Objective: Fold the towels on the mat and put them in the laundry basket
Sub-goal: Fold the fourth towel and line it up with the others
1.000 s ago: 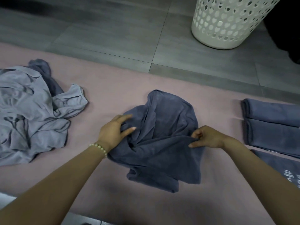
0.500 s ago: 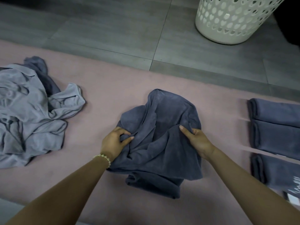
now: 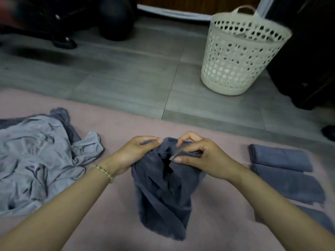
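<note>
Had hold of the dark grey towel (image 3: pixel 163 201) at its bunched top with the left hand (image 3: pixel 132 154), curled tight round the cloth, beaded bracelet (image 3: pixel 105 172) at the wrist. Pinched that same top edge just beside it with the right hand (image 3: pixel 201 158), thumb against fingertips. Held it up, hanging crumpled over the pink mat (image 3: pixel 226 223). Spotted a rumpled pale grey pile (image 3: pixel 36 160) on the mat's left, folded towels (image 3: pixel 279 157) in a row on its right, and the white laundry basket (image 3: pixel 235 66) upright on the grey tiled floor (image 3: pixel 108 78) beyond.
</note>
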